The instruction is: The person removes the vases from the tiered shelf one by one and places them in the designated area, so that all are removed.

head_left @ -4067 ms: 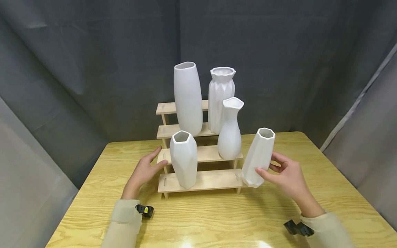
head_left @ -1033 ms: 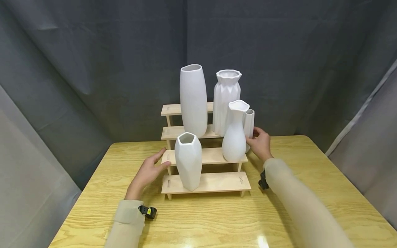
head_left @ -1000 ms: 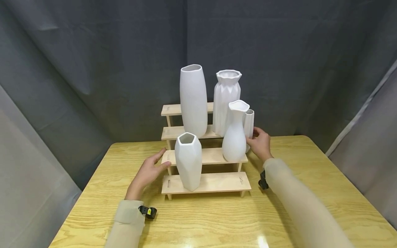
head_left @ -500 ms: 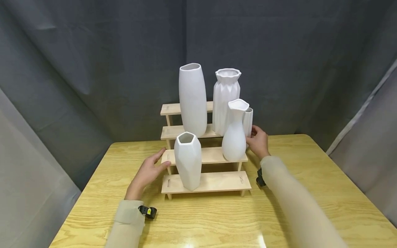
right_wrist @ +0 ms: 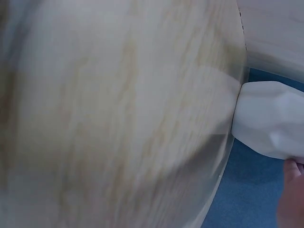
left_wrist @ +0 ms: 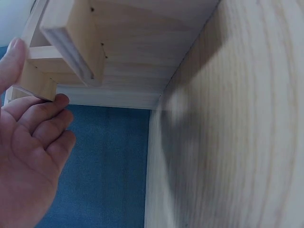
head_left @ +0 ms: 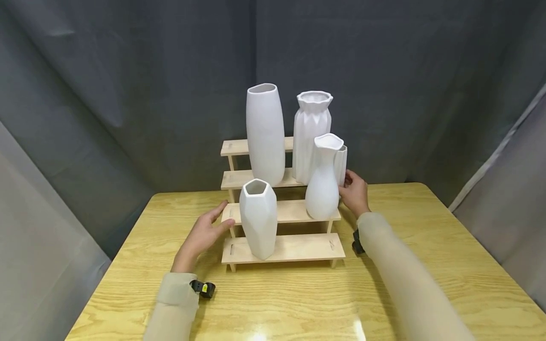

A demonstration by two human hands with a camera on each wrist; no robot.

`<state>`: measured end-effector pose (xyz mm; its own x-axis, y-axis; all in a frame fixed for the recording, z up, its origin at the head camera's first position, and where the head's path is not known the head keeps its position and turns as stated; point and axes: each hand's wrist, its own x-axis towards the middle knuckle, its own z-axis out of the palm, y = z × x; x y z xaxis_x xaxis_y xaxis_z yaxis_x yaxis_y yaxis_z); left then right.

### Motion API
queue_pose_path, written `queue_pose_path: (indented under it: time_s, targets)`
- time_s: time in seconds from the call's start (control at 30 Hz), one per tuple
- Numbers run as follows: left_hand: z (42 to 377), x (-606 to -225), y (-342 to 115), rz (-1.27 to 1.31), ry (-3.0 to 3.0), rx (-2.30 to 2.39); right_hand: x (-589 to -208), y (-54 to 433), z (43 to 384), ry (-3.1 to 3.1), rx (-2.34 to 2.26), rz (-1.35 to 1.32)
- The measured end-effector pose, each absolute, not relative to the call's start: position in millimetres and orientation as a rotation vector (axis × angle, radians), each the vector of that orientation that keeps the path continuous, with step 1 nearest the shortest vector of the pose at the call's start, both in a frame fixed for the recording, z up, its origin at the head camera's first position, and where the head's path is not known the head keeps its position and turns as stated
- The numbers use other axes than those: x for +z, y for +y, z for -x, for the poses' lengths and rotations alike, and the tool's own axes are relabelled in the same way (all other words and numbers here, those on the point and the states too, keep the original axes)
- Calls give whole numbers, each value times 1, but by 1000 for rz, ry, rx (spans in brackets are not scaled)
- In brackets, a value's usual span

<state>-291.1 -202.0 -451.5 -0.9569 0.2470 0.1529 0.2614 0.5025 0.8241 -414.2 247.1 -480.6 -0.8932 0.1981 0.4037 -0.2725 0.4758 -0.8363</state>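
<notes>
My right hand (head_left: 355, 192) reaches forward with fingers and thumb bent around the slim ribbed vase (head_left: 340, 166), gripping its side. The gap is about as narrow as the vase; my far fingertips are partly hidden. The vase lies just left of that hand, upper part roughly upright, most of it screened by the waisted vase (head_left: 323, 189), which stands in front of it on the second tier up. Whether its base rests on anything, I cannot tell.

Behind and further left of my right hand, the pleated vase (head_left: 309, 137) stands on the third tier, with the tall smooth vase (head_left: 265, 137) beside it. The wooden stand (head_left: 294, 248) spans the space between my hands. My left hand (head_left: 200, 233) holds its left end, thumb in front of the second tier's board and fingers behind. Just right of that hand, the faceted vase (head_left: 258, 222) stands on the bottom tier. Under both arms is the wood-grained table (head_left: 277, 303); beyond hangs a dark curtain (head_left: 149, 71).

I judge that I am positioning the ribbed vase at the stand's right end while my left hand steadies the wood. The next move seems to call for a level base before loosening my grip, and clearance from the waisted vase.
</notes>
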Motion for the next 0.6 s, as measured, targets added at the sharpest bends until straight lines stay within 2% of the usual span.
queue_pose_path:
  time_s: [0.6]
  targets:
    - [290, -450, -201, 455, -2696, -1503, -487, 251, 402, -2193, 1514, -63]
